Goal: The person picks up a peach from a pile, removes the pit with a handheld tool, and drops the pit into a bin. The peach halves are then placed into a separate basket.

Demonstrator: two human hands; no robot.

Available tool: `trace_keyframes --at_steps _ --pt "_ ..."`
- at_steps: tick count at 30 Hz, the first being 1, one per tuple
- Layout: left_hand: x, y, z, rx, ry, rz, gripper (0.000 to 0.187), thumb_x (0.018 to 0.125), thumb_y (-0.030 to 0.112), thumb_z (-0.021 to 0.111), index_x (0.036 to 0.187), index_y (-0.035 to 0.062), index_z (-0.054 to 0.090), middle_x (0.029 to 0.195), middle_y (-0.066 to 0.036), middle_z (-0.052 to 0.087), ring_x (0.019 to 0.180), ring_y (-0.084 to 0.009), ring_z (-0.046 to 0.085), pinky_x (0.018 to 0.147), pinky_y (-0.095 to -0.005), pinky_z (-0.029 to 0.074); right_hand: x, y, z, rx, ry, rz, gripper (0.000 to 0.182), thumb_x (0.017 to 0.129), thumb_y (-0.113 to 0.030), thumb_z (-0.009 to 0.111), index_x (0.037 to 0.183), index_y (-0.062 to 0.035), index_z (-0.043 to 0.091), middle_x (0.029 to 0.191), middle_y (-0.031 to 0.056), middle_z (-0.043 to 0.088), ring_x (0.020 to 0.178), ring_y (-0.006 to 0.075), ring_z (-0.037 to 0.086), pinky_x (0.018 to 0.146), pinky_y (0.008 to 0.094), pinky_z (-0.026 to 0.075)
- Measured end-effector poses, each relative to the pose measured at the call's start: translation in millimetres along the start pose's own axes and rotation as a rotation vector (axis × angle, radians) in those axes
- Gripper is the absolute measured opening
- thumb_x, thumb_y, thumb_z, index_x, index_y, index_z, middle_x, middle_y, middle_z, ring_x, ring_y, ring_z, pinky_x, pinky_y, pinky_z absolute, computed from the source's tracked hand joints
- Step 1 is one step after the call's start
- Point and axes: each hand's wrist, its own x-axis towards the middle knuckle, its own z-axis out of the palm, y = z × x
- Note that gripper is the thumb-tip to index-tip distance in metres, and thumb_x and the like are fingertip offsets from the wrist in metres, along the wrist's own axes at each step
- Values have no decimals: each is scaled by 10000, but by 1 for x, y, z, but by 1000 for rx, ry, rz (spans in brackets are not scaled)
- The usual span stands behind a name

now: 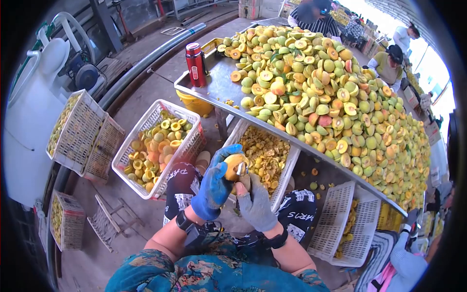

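My left hand (214, 185), in a blue glove, is wrapped round a yellow-orange half fruit (233, 167). My right hand (256, 204), in a grey glove, is closed on a small metal tool (242, 169) whose shiny end touches the fruit's cut face; its handle is hidden by the fingers. Both hands are together above my lap, in front of a white crate (291, 170) holding small yellow-brown pieces. To the left, a white crate (117, 168) holds halved fruit.
A metal table (221, 73) bears a large heap of halved fruit (321, 92) and a red flask (195, 65). Below its edge are a yellow bucket (194, 103) and a white crate (316, 238). More crates (73, 160) and a stool (104, 221) are left. Several people work beyond and right.
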Motion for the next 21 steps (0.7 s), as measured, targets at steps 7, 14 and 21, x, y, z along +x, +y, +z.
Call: trace_keyframes --at_steps 7,14,21 --pt "-20 18 9 339 -11 241 615 958 534 421 1265 8 500 1276 -122 516 1191 -189 483 1029 -326 366 -12 -23 6 -116 -37 -54 255 948 -234 581 998 13 544 728 218 603 672 409 619 571 433 456" --pt "-24 31 28 263 16 214 634 997 566 347 1215 0 533 1096 -121 625 1029 -191 587 939 -318 452 -17 -38 -3 17 -151 53 251 932 -224 599 992 19 572 759 223 616 699 416 627 595 427 471" --pt "-7 37 16 432 -211 -11 639 1025 495 305 957 -49 632 944 -145 661 875 -213 623 830 -325 487 -16 -25 -27 -235 -353 27 308 945 -274 583 996 30 585 796 220 641 753 382 657 635 420 482"
